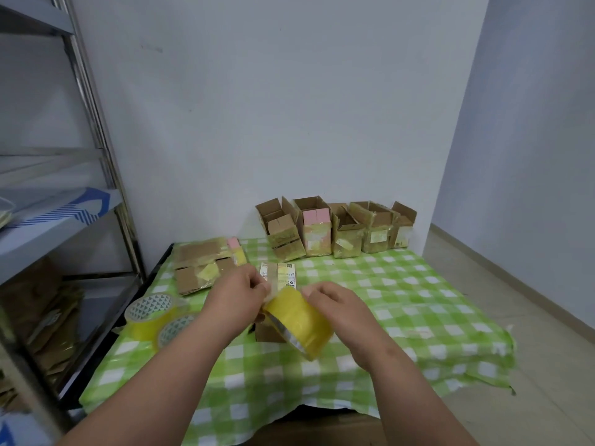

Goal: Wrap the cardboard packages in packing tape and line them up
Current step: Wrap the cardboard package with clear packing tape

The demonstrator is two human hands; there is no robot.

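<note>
Both hands share the grip: right hand (338,312) clenched round the yellow tape roll (297,323), held tilted, prob. so tape can peel off; left hand (238,292) pinches at the roll's top edge, apparently the loose tape end, tho blur hides it. Under the grip, the bench (402,304) w/ green check cloth. Well beyond the grip, against the wall, a row of open cardboard packages (335,230), touching side by side, already glossy w/ tape, so lined up. Beyond-left of the grip, flattened cardboard (199,265). Left of it, two spare rolls (154,317), within reach. Just past the grip, a labelled package (280,275), likely next for wrapping; a brown piece directly beneath, mostly hidden.
</note>
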